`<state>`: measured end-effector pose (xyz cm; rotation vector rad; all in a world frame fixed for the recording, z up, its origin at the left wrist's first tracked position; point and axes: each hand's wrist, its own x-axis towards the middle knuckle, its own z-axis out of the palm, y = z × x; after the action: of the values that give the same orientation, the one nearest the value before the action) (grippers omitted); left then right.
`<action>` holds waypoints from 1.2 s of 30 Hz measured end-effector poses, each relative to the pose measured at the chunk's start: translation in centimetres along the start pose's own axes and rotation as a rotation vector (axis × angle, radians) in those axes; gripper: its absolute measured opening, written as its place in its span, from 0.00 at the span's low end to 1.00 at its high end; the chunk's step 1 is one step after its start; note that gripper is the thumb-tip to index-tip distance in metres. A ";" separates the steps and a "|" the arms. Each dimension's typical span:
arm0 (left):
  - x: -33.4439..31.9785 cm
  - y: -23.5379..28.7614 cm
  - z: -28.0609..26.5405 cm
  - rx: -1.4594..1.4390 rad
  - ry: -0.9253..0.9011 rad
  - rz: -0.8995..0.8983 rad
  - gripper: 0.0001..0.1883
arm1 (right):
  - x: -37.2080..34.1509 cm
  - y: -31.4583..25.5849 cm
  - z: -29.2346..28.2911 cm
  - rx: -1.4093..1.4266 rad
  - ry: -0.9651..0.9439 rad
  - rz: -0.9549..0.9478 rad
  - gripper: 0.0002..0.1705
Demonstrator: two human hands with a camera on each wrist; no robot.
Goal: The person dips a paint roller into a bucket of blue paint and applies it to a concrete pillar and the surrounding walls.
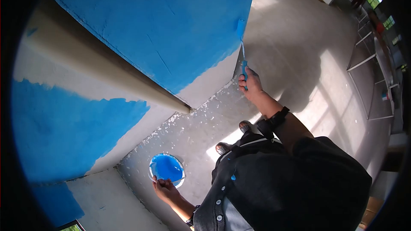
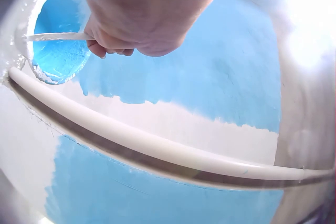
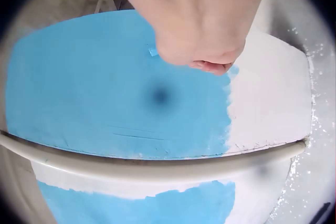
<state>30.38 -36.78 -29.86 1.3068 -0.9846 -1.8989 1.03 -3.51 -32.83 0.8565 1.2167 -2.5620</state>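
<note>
My right hand (image 1: 252,84) grips the blue handle of a small paint roller (image 1: 240,28). The roller's blue-coated sleeve lies against the blue-painted wall (image 1: 184,21), close to its right edge. In the right wrist view, my hand (image 3: 202,35) hides most of the tool, and only a bit of the blue roller (image 3: 153,50) shows. Low on the left, my left hand (image 1: 168,191) holds a bucket of blue paint (image 1: 184,173) by its handle. From the left wrist, the white bucket handle (image 2: 60,37) runs across the opening into my curled fingers.
A pale pipe (image 1: 124,87) runs along the corner between two partly painted walls. Bare white strips (image 1: 209,83) remain along their lower parts. White paint specks dot the grey floor (image 1: 209,122). Metal frames (image 1: 363,62) stand far right.
</note>
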 end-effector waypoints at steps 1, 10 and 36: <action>0.1 0.1 0.0 0.015 0.047 0.004 0.14 | -0.2 0.2 0.7 0.005 0.004 -0.003 0.13; 2.9 0.3 -0.4 0.130 -0.030 -0.024 0.14 | -12.3 8.3 3.7 -0.185 -0.381 0.292 0.15; 3.8 -0.4 -1.6 -0.024 -0.220 -0.064 0.11 | -15.4 -9.9 8.6 -0.359 -0.105 -0.700 0.15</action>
<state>30.64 -40.05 -32.36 1.1453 -1.0355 -2.1315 6.13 -4.84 -13.31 0.2305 2.1479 -2.6547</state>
